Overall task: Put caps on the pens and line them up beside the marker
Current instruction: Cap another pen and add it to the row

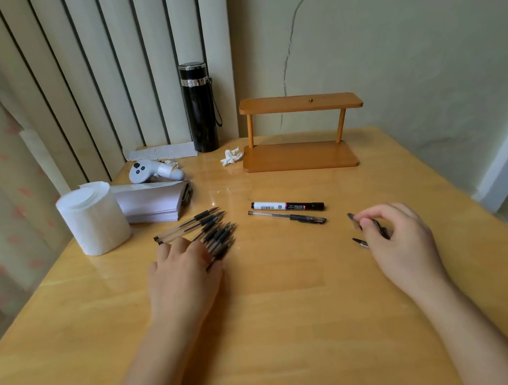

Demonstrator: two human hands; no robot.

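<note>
A black-and-white marker (287, 205) lies across the middle of the wooden table (292, 319). Just in front of it lies one capped pen (286, 217), parallel to it. A pile of several uncapped pens (205, 231) lies to the left, tips pointing up-right. My left hand (183, 276) rests flat on the near end of that pile, fingers over the pen barrels. My right hand (399, 236) is at the right, thumb and fingers pinching a dark pen cap (354, 220). Another cap (361, 242) lies at the hand's left edge; more caps may be hidden under the hand.
A roll of white paper (93, 217) and a stack of paper (151, 202) stand at the back left, with a white handheld controller (154, 171) behind. A black flask (199, 107), a crumpled tissue (232, 156) and a small wooden shelf (300, 135) stand at the back.
</note>
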